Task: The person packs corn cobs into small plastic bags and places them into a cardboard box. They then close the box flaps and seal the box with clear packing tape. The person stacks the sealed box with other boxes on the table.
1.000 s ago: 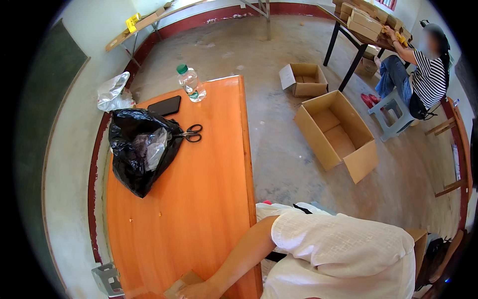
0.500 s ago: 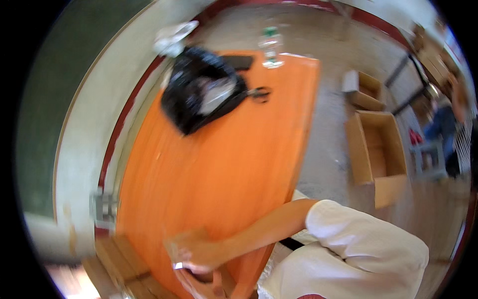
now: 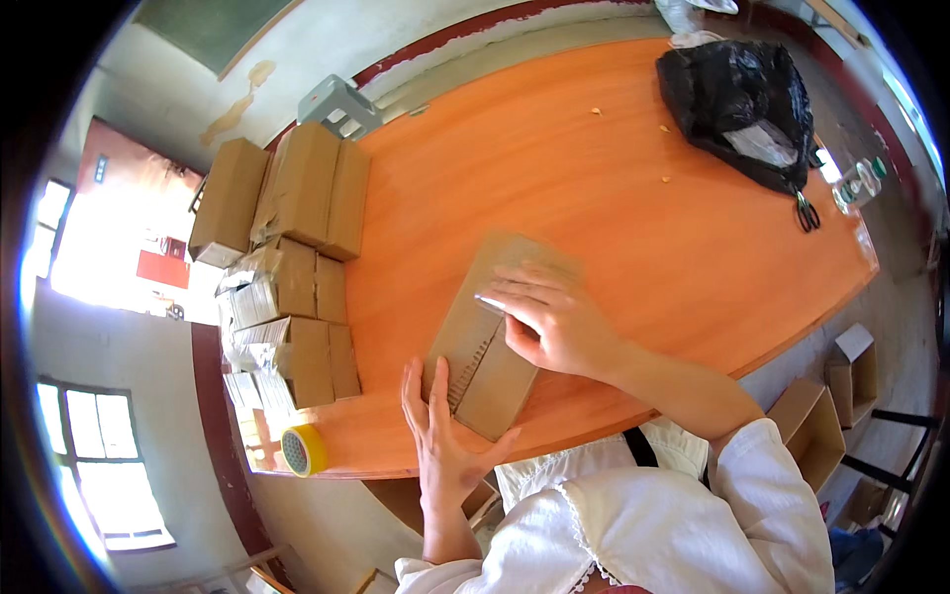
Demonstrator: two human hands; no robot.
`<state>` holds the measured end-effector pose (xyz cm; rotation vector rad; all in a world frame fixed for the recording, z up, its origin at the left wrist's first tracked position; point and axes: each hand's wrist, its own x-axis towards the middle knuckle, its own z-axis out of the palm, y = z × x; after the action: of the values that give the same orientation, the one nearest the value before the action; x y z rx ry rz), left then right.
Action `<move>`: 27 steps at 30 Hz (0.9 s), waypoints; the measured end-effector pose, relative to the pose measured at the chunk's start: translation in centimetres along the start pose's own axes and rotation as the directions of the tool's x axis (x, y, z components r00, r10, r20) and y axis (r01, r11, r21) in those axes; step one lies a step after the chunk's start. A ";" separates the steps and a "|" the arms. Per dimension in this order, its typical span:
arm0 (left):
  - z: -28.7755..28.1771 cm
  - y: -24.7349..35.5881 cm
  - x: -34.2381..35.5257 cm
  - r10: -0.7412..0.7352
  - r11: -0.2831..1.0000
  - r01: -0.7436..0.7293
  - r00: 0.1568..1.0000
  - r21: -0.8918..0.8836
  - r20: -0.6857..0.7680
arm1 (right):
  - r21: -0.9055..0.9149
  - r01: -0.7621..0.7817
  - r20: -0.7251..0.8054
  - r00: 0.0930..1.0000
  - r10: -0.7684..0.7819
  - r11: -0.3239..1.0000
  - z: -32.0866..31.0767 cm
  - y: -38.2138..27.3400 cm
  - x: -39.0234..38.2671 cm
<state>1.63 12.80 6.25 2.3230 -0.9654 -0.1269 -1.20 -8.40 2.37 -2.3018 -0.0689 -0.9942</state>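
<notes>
A long brown cardboard box (image 3: 500, 381) lies slantwise on the orange table in front of me, with a ragged torn line along its top. My left hand (image 3: 447, 450) is at its near end, fingers spread and stretched along the left edge, thumb apart by the near right corner. Flat across the top of the box rests my right hand (image 3: 556, 319), fingers extended and thumb apart. Something small and shiny shows at its fingertips; I cannot make out what. The far end of the box is blurred.
Several brown boxes (image 3: 307, 188) are stacked along the table's left side, near a yellow tape roll (image 3: 304, 450). At the far right sit a black plastic bag (image 3: 737, 94), scissors (image 3: 807, 212) and a clear bottle (image 3: 857, 186). An open carton (image 3: 807, 426) stands beyond the right edge.
My view has swung left, bringing the stacked boxes and tape roll into sight. The hands, earlier close together and blurred at the box, are now apart, the right one farther along the top.
</notes>
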 end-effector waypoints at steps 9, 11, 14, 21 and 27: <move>5.2 -1.0 0.7 0.127 0.961 -0.200 0.932 -0.189 -0.339 | -0.052 -0.028 -0.086 0.996 0.023 0.998 -0.4 0.0 -0.6; 6.2 -0.9 1.3 0.237 0.952 -0.288 0.904 -0.098 -0.357 | -0.038 -0.108 -0.024 0.994 0.107 0.993 -0.8 1.1 -0.9; 7.7 -0.2 1.5 0.278 0.943 -0.327 0.874 -0.059 -0.397 | -0.050 -0.080 -0.083 0.994 0.076 0.996 0.0 2.3 -1.1; 8.0 -1.0 2.6 0.377 0.910 -0.414 0.808 0.019 -0.454 | -0.007 -0.114 -0.036 0.993 0.114 0.993 -1.6 0.0 -1.0; 7.3 0.6 2.0 0.199 0.959 -0.255 0.918 -0.126 -0.343 | 0.026 -0.207 -0.038 0.977 0.208 0.978 -1.8 -0.8 -1.9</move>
<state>0.49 7.46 0.94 1.9787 -1.0023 0.2569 -3.92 -8.43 2.47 -2.2151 0.1736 -0.9265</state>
